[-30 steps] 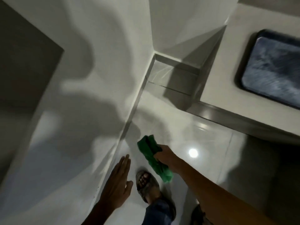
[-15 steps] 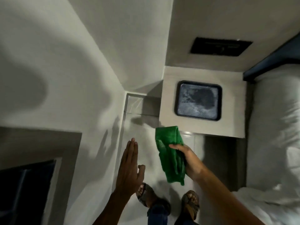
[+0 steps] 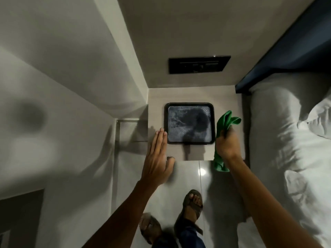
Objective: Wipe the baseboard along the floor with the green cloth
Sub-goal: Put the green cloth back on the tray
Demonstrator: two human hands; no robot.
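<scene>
My right hand (image 3: 227, 144) grips the bunched green cloth (image 3: 223, 122), held up in the air over the right edge of the bedside table (image 3: 155, 97); one end sticks up above my fist, the other hangs below it. My left hand (image 3: 157, 158) is flat and empty, fingers together, hovering near the table's front left corner. The grey baseboard (image 3: 117, 149) runs along the foot of the left wall down to the far corner, well below and left of both hands.
A black tray (image 3: 189, 123) lies on the bedside table. A dark switch panel (image 3: 198, 64) sits on the wall behind. A bed with white pillows and sheets (image 3: 286, 149) fills the right side. Glossy floor tiles (image 3: 179, 179) and my sandalled feet (image 3: 192, 204) are below.
I have risen from near the floor; the view pulled back and up. My right hand carried the cloth up and right, away from the baseboard, and my left hand rose too.
</scene>
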